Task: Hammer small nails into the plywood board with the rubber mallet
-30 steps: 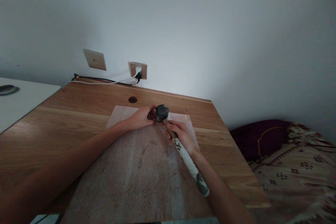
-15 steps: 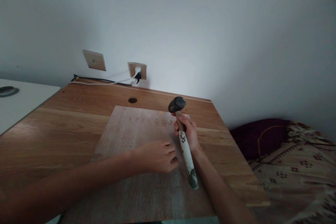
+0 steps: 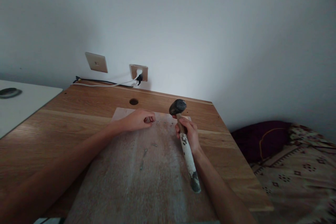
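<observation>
My right hand [image 3: 187, 133] grips the white-painted wooden handle of a hammer [image 3: 183, 140], whose dark head [image 3: 177, 106] is raised over the far edge of a pale plywood board [image 3: 147, 182]. My left hand [image 3: 138, 120] rests near the board's far edge with fingers pinched together on something small, likely a nail that I cannot make out. Loose nails [image 3: 144, 154] lie in the middle of the board. A row of small nails stands along the far edge between my hands.
The board lies on a wooden desk [image 3: 78, 112] with a cable hole [image 3: 133, 102]. Wall sockets [image 3: 138, 72] and cables sit behind it. A white table [image 3: 18, 103] stands at left; a patterned bed cover and dark pillow [image 3: 262, 136] at right.
My left hand went from the board's far edge to the loose nails, then back to the far edge with fingers pinched. The hammer swung up and right and stays raised.
</observation>
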Demonstrator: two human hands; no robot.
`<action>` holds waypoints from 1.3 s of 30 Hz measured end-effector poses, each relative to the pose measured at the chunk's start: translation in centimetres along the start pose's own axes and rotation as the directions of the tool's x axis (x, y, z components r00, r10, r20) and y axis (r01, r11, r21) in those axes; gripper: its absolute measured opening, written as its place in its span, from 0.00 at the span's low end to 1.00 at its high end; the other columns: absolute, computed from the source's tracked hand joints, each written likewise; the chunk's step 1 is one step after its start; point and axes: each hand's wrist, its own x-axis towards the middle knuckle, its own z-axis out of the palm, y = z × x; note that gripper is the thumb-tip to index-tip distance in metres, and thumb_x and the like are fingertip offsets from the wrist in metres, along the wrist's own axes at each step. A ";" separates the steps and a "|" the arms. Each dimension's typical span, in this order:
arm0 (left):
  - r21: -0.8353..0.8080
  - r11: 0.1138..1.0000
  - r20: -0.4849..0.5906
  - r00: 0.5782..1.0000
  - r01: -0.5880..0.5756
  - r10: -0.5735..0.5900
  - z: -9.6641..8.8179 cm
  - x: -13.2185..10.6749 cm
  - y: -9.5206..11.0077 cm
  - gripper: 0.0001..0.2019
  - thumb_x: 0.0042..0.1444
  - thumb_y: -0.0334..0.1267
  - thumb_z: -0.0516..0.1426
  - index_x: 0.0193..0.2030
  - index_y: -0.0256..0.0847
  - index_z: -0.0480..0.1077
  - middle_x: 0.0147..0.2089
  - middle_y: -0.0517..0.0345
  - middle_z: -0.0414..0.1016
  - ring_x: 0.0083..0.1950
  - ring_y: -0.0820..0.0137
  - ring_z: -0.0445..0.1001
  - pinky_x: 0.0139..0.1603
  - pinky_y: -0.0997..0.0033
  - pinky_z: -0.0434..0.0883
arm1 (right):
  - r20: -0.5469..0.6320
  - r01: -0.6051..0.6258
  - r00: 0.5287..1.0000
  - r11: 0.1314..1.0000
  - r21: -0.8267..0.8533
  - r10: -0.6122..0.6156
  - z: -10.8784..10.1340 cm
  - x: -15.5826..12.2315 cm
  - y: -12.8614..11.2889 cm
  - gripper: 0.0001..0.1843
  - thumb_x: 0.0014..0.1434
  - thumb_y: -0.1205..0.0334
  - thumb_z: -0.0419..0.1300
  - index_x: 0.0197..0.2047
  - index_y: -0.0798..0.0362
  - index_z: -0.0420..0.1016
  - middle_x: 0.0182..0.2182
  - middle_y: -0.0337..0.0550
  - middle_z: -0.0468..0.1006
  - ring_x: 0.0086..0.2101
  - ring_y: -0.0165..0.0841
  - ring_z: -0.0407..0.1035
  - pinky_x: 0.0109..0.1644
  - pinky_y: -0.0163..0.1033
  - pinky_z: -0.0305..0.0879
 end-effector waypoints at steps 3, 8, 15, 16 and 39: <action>-0.031 1.000 -0.055 0.998 -0.004 0.002 0.3 -0.2 -0.6 0.04 0.51 0.30 0.59 0.32 0.40 0.76 0.29 0.60 0.77 0.30 0.70 0.72 0.33 0.71 0.65 | 0.006 0.016 1.000 1.000 -0.015 -0.016 0.0 -0.1 0.0 0.22 0.54 0.47 0.65 0.43 0.56 0.83 0.18 0.34 0.71 0.14 0.26 0.62 0.16 0.31 0.54; -0.162 0.986 -0.127 0.991 0.027 -0.048 0.1 -0.4 -1.6 0.05 0.55 0.37 0.62 0.33 0.38 0.76 0.28 0.59 0.77 0.29 0.71 0.72 0.32 0.72 0.67 | 0.006 0.005 1.000 1.000 -0.024 -0.005 0.1 -0.2 -0.1 0.23 0.53 0.46 0.65 0.44 0.56 0.83 0.18 0.34 0.71 0.15 0.26 0.62 0.16 0.32 0.55; -0.185 0.982 -0.076 0.996 0.033 -0.048 0.5 -0.5 -1.4 0.05 0.56 0.38 0.62 0.35 0.38 0.77 0.28 0.59 0.77 0.29 0.71 0.73 0.31 0.74 0.66 | 0.043 -0.012 0.999 0.999 -0.037 0.013 0.4 -0.3 -0.4 0.23 0.51 0.46 0.66 0.42 0.56 0.83 0.17 0.33 0.70 0.14 0.27 0.61 0.16 0.33 0.55; -0.187 0.982 -0.069 0.996 0.038 -0.052 0.5 -0.5 -1.4 0.06 0.56 0.38 0.62 0.35 0.38 0.77 0.28 0.59 0.77 0.29 0.71 0.73 0.31 0.73 0.66 | 0.057 -0.015 0.998 0.999 -0.044 0.017 0.5 -0.4 -0.5 0.23 0.51 0.45 0.66 0.41 0.56 0.83 0.17 0.33 0.70 0.14 0.27 0.61 0.16 0.33 0.55; -0.230 0.973 -0.152 0.988 -0.033 -0.003 0.9 -0.4 -2.5 0.25 0.51 0.32 0.64 0.58 0.37 0.72 0.38 0.53 0.85 0.33 0.66 0.79 0.37 0.69 0.72 | 0.057 -0.094 0.993 0.988 -0.121 0.101 6.4 -2.4 1.5 0.24 0.49 0.41 0.66 0.39 0.53 0.81 0.18 0.33 0.70 0.14 0.28 0.61 0.16 0.34 0.52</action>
